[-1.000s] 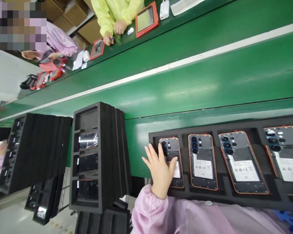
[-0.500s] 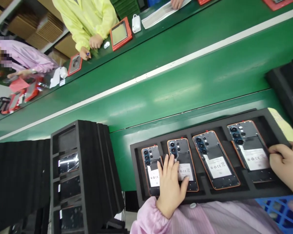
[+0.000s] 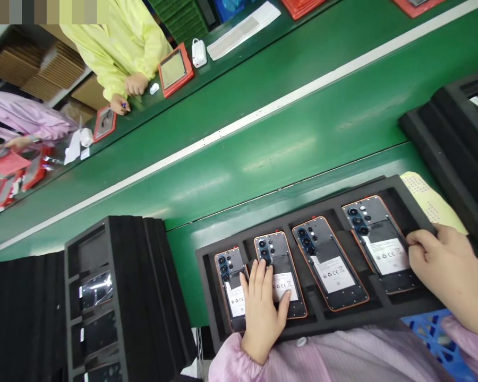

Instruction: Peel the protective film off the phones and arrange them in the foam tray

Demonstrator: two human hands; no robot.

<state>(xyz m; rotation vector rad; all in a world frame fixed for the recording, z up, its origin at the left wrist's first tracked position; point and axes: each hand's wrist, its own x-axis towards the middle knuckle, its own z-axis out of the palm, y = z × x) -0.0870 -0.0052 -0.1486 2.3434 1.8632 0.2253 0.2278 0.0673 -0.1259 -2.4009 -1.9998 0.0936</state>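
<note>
The left hand [image 3: 263,305] lies flat with its grip wide open, and its fingers rest on the two phones at the left end of the black foam tray [image 3: 354,317]. The right hand [image 3: 446,270] has its grip closed around the right end of the tray, with its fingers curled over the edge just beside the last phone [image 3: 382,241]. The tray holds four phones in a row, backs up, and sits at the near edge of the green bench [image 3: 302,143], close to the person's body.

2 bare hands, the left hand [image 3: 263,313] and right hand [image 3: 448,278], emerge from loose, pale-pink sleeves [image 3: 342,361] — left cuff [image 3: 233,353] gathered with elastic.
</note>
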